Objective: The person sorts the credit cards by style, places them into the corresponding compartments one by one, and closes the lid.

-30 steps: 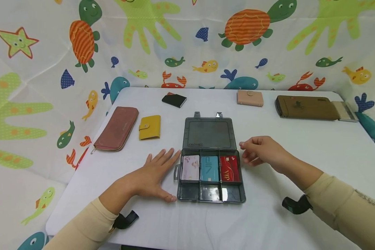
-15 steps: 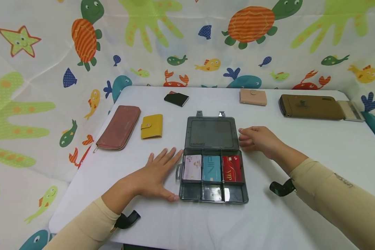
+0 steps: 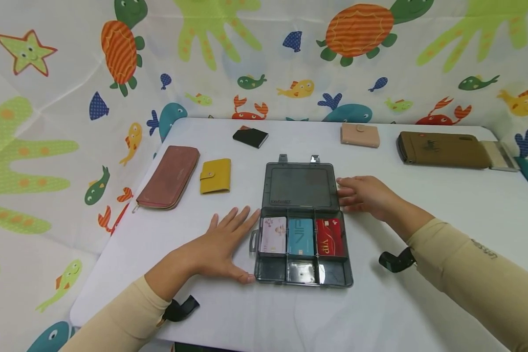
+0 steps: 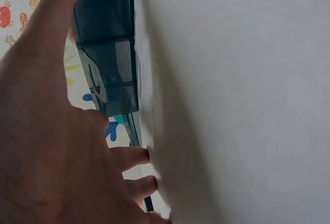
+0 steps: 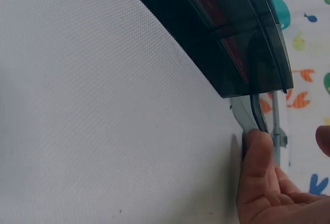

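Observation:
A dark grey see-through plastic organizer box point(image 3: 270, 282) lies in the middle of the white table, its lid point(image 3: 299, 181) folded back flat behind it. Its rear compartments hold a pale pink card point(image 3: 274, 234), a blue card point(image 3: 300, 237) and a red VIP card point(image 3: 330, 237). My left hand point(image 3: 215, 252) is spread on the table, thumb and index finger against the box's left side. At the lid's right edge is my right hand point(image 3: 369, 195); in the right wrist view its fingers point(image 5: 258, 157) touch that edge, with the thumb point(image 5: 324, 139) apart from it.
Farther back lie a reddish-brown zip wallet point(image 3: 169, 177), a yellow wallet point(image 3: 215, 176), a black card holder point(image 3: 250, 137), a pink wallet point(image 3: 360, 135) and a brown long wallet point(image 3: 442, 149) with something pale sticking out. A cloth printed with sea animals point(image 3: 220, 83) hangs behind the table.
My right hand has moved from beside the box's right edge back to the lid's right edge. The left hand stays beside the box. The head view has shifted slightly.

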`<state>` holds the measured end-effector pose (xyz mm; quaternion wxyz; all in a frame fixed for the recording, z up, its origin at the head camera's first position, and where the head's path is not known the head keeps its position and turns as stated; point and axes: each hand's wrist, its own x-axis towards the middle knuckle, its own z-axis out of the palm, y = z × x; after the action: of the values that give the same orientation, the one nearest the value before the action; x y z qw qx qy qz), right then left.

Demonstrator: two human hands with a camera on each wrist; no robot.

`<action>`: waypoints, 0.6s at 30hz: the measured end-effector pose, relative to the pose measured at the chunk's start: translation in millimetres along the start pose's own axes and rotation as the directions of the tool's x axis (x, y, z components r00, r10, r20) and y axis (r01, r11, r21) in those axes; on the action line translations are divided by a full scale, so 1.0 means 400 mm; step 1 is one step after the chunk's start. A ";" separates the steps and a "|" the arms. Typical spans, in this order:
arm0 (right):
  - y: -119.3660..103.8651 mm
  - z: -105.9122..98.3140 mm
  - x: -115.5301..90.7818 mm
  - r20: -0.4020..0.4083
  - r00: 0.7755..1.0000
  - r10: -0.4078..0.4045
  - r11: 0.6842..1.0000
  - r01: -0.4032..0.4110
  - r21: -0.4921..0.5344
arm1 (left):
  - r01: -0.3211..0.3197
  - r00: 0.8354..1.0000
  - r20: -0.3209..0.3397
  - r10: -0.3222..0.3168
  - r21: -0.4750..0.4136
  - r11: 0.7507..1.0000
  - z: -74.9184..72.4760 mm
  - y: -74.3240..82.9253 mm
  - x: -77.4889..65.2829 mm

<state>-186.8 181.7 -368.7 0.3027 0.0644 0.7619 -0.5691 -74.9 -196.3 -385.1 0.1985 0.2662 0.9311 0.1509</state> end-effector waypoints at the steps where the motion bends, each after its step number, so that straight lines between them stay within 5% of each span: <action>1: 0.001 -0.001 0.002 0.004 1.000 0.004 1.000 -0.004 0.006 | 0.001 1.000 0.001 0.000 -0.002 1.000 0.000 0.000 0.001; 11: 0.001 -0.002 0.013 -0.017 0.999 -0.046 0.998 0.045 -0.053 | -0.002 1.000 -0.001 0.002 -0.007 1.000 0.002 -0.001 0.001; 18: -0.024 -0.009 -0.029 -0.049 0.990 -0.133 0.981 0.124 -0.151 | -0.004 1.000 -0.010 0.004 0.003 1.000 0.003 -0.004 0.001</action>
<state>-183.2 184.5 -354.1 0.2467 0.0094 0.8130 -0.5274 -75.3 -197.3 -386.8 0.1931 0.2674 0.9318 0.1513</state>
